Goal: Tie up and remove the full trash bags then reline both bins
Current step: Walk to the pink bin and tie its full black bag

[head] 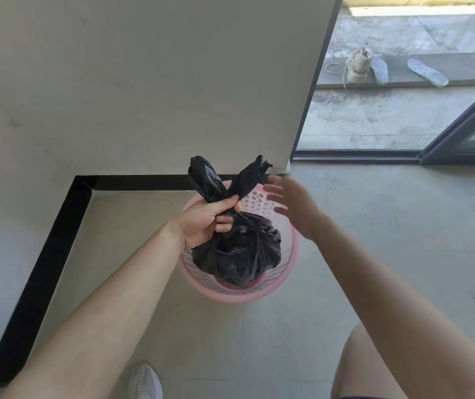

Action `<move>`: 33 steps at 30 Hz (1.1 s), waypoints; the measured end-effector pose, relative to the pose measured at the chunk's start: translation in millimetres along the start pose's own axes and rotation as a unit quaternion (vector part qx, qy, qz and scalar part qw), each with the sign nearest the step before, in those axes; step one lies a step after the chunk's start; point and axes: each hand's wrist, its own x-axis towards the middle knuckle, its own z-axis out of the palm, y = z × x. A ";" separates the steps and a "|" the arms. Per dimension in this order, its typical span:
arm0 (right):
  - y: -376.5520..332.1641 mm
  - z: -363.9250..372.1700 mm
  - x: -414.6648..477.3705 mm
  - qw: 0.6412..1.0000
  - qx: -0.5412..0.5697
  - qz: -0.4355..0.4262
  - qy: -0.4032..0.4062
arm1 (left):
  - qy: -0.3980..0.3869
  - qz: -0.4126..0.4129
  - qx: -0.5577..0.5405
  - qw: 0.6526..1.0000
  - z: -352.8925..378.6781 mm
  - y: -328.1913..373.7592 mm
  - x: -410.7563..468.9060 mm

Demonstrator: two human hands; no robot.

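Head view: left hand is pinching the black trash bag neck over the pink bin, right hand spread; unknotted ears could slip loose.

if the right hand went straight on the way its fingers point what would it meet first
Probably the black trash bag, at its right tail sticking up above where the left hand grips it; depth is unclear.
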 end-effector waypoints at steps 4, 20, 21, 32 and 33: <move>-38.7 14.8 3.5 1.000 0.006 -0.022 0.009 | -0.004 0.005 0.037 0.999 5.2 -2.4 1.6; 24.6 33.1 -18.5 1.000 0.009 0.009 0.025 | 0.101 0.085 -0.155 0.979 -16.5 -9.8 -2.4; 23.9 34.4 -18.1 1.000 0.005 0.008 0.024 | 0.104 0.091 -0.135 0.981 -17.2 -10.2 -2.4; 19.7 34.9 2.6 0.987 -0.100 -0.092 0.088 | 0.087 0.058 -0.087 0.991 -27.8 -4.7 -19.1; 17.8 37.2 5.9 0.985 -0.128 -0.101 0.058 | 0.081 0.054 -0.078 0.992 -27.7 -2.7 -20.8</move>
